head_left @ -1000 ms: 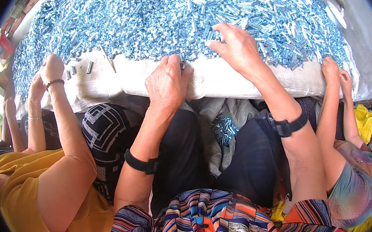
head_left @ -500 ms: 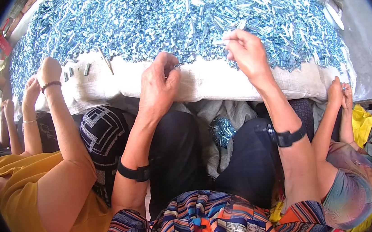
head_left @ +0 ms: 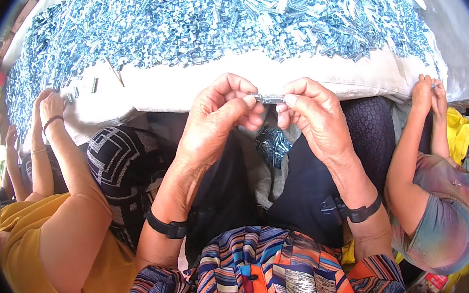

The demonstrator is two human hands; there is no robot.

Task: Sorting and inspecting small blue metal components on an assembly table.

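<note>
Between my hands, above my lap and in front of the cloth edge, is a slim silvery metal tube [head_left: 269, 99], held level. My left hand [head_left: 211, 117] pinches its left end between thumb and fingers. At its right end, the thumb and fingertips of my right hand [head_left: 318, 119] are closed on it. The fingertips cover both ends, so I cannot tell whether it is one piece or two fitted together. Beyond my hands spreads a wide heap of small bluish metal sleeves [head_left: 187, 23].
A pale cloth [head_left: 165, 88] borders the heap's near side. On it lie a thin stick [head_left: 114, 72] and a few loose sleeves. Between my knees is a bag with more metal pieces [head_left: 272, 144]. Co-workers' hands work at left [head_left: 50, 106] and right [head_left: 429, 93].
Both hands have drawn back from the heap toward my lap and come together. The right hand moved down from above the heap; the tube now spans both hands.
</note>
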